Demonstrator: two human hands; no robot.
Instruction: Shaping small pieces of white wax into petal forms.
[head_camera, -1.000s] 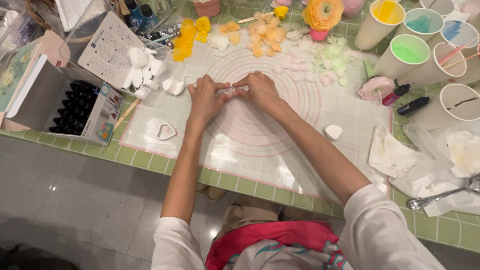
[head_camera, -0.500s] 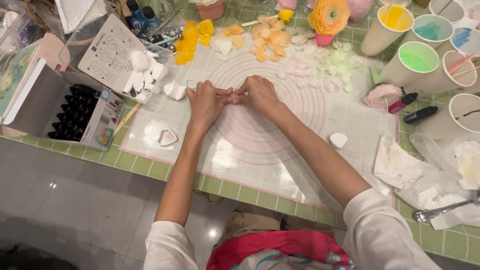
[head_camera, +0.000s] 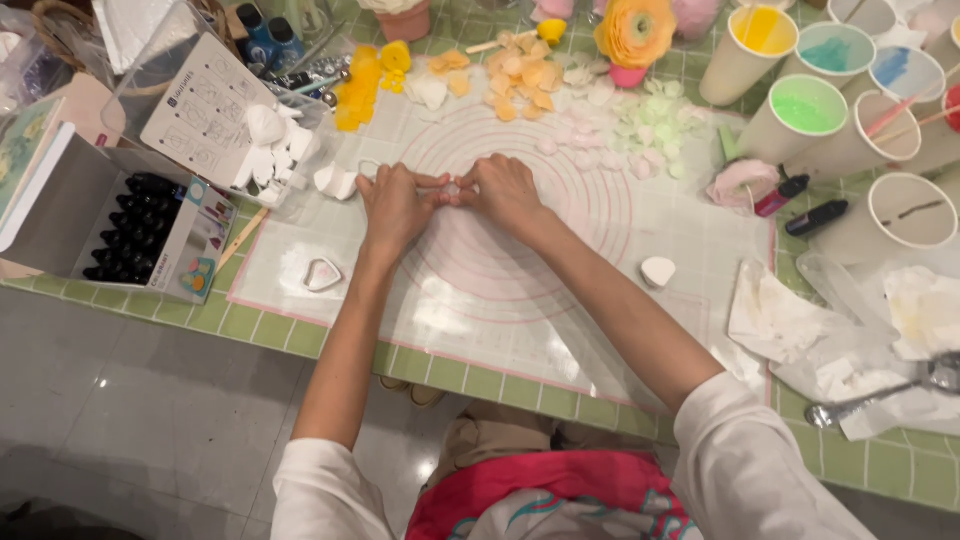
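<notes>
Item: small pale petal piece (head_camera: 452, 188), pinched between left hand (head_camera: 395, 205) and right hand (head_camera: 503, 190), fingertips together over the pink-ringed mat (head_camera: 520, 290).
Nearby: loose petals (head_camera: 520, 75), heart cutter (head_camera: 322, 274), paint cups (head_camera: 800, 110), box of bottles (head_camera: 140, 225).
Risks: too hard a squeeze would likely tear or flatten the piece; a slip could drop it among the petals; a swung elbow could tip a cup.
</notes>
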